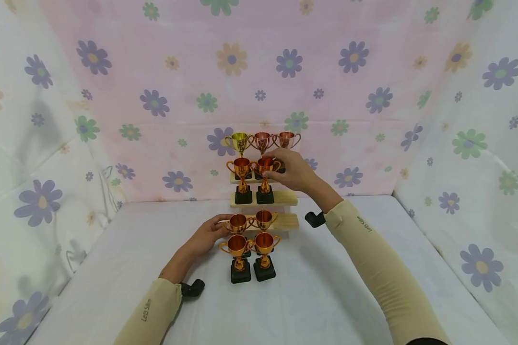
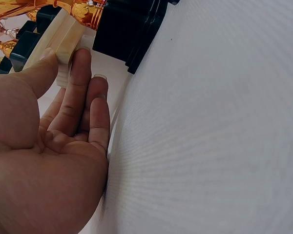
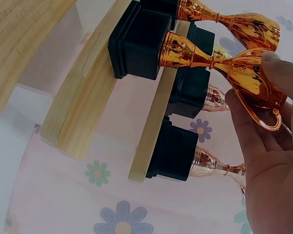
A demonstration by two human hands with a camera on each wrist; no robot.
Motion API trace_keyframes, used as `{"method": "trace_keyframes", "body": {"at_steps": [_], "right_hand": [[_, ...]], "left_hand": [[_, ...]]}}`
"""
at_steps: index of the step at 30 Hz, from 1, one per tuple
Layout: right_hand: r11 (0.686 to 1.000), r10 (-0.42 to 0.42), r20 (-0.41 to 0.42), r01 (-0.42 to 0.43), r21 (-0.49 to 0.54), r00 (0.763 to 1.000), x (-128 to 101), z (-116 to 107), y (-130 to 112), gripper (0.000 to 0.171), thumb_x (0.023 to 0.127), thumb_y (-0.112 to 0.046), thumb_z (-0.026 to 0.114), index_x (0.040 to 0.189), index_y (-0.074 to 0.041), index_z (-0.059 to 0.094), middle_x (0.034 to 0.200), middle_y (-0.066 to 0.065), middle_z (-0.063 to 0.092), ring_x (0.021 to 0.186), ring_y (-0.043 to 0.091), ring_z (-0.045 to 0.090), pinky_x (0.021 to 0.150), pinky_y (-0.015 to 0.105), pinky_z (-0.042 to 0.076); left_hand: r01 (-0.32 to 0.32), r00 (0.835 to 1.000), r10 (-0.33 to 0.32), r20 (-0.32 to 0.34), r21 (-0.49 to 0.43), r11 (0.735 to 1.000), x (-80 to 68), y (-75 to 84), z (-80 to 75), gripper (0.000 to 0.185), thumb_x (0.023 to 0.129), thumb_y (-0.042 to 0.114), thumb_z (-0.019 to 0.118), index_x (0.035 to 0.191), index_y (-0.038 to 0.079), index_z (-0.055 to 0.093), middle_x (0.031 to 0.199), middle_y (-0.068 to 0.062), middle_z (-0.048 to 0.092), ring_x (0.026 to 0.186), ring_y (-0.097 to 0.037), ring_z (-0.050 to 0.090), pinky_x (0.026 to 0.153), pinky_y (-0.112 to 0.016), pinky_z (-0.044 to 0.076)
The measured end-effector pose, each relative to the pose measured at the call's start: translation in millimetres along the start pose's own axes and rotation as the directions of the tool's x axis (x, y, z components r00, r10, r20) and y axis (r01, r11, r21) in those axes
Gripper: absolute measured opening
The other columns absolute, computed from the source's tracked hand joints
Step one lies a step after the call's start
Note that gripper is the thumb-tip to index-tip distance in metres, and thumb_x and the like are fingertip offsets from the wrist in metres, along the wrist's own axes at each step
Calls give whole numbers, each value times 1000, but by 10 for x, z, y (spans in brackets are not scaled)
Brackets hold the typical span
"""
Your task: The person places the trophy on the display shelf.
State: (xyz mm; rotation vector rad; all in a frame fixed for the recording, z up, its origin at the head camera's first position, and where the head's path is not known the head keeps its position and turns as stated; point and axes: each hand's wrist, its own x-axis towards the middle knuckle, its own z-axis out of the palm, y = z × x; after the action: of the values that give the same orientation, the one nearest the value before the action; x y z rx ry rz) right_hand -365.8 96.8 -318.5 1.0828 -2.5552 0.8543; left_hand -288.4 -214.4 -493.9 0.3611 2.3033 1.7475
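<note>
White tabletop, floral cloth backdrop

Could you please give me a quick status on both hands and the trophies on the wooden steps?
Right hand grips an orange trophy on the middle step. Left hand open, fingers against the wooden stand. Nothing in the way.

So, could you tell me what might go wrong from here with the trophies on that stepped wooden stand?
The right hand grips an orange trophy on the middle step, close beside its neighbour; a tilt or nudge could knock that one over. The top-row trophies stand just behind the hand and could be brushed off. The left hand only rests straight fingers against the wooden stand, so a bump could shift it.
</note>
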Motion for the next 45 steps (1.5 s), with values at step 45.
{"method": "trace_keyframes", "body": {"at_steps": [45], "right_hand": [[979, -157, -290, 186, 78, 944, -575, -36, -69, 56, 95, -16, 82, 146, -5, 62, 148, 13, 57, 143, 32, 48, 118, 59, 38]], "left_hand": [[33, 999, -34, -16, -33, 999, -2, 12, 14, 51, 111, 27, 59, 158, 12, 46, 136, -12, 72, 131, -33, 62, 121, -61, 33]]}}
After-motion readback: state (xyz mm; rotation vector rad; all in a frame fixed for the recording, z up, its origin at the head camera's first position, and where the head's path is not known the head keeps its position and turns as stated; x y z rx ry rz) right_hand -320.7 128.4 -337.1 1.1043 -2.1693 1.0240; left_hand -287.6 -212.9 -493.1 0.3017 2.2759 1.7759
